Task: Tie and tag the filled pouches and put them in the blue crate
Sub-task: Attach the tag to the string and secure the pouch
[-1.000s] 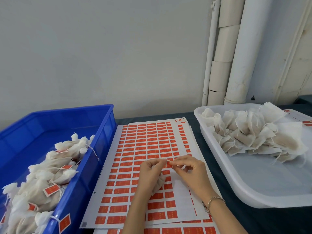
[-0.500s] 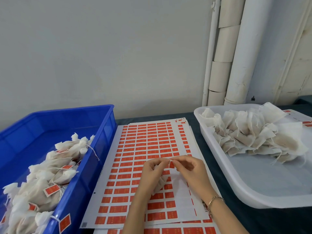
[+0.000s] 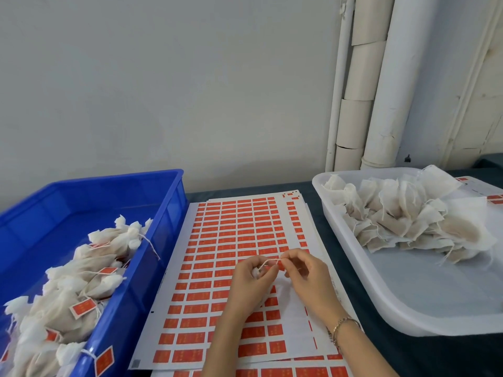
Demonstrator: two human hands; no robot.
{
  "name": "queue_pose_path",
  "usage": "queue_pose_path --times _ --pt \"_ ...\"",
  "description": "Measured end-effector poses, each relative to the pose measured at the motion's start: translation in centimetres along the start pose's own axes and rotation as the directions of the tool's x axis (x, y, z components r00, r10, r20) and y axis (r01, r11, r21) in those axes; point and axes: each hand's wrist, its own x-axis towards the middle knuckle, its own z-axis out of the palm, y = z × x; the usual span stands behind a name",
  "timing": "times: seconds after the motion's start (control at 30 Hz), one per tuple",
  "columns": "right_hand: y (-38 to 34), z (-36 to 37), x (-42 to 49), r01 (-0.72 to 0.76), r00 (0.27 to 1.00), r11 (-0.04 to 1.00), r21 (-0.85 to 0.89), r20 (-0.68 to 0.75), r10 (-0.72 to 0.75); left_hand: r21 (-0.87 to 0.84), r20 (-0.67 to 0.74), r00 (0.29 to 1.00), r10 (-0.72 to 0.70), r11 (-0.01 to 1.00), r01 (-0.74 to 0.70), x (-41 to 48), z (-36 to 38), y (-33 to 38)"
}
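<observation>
A small white pouch (image 3: pixel 255 272) sits in the left hand (image 3: pixel 249 281), its string (image 3: pixel 269 262) stretched to the right hand (image 3: pixel 307 278), which pinches it. Tagged pouches (image 3: pixel 81 281) heap in the blue crate (image 3: pixel 168 213). Untied pouches (image 3: pixel 408 221) lie in the white tray (image 3: pixel 408 289).

Soft, even light fills the scene, bright but not harsh, and its source is out of view. The wall (image 3: pixel 163 91) is uniformly lit. Shadows are faint under the left hand (image 3: pixel 251 278) and right hand (image 3: pixel 304 276), and deeper inside the blue crate (image 3: pixel 168 213). The white tray (image 3: pixel 435 295) shows only a mild sheen. The pipes (image 3: pixel 389 91) lean with wide-angle distortion. The string (image 3: pixel 269 261) pinched by the right hand and the pouch (image 3: pixel 255 272) gripped in the left look soft. The print on the label sheets (image 3: pixel 231 227) is unreadable.
</observation>
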Motion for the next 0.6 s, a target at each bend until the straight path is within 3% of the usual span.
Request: queue_pose_path --times 0.23,0.37,0.6 --pt "0.2 -0.2 0.0 -0.006 0.999 1.000 0.029 -0.048 0.008 -0.003 0.001 1.000 0.011 1.000 -0.011 -0.1 -0.2 -0.3" --pt "0.1 -0.8 0.0 -0.041 0.994 0.994 0.101 -0.101 0.051 -0.103 -0.017 1.000 -0.017 0.995 0.015 -0.6 -0.8 -0.4" --pt "-0.5 -0.8 -0.2 -0.063 0.996 0.991 0.120 -0.061 0.071 -0.012 -0.148 0.985 -0.086 0.996 0.085 -2.6 -1.3 -0.4"
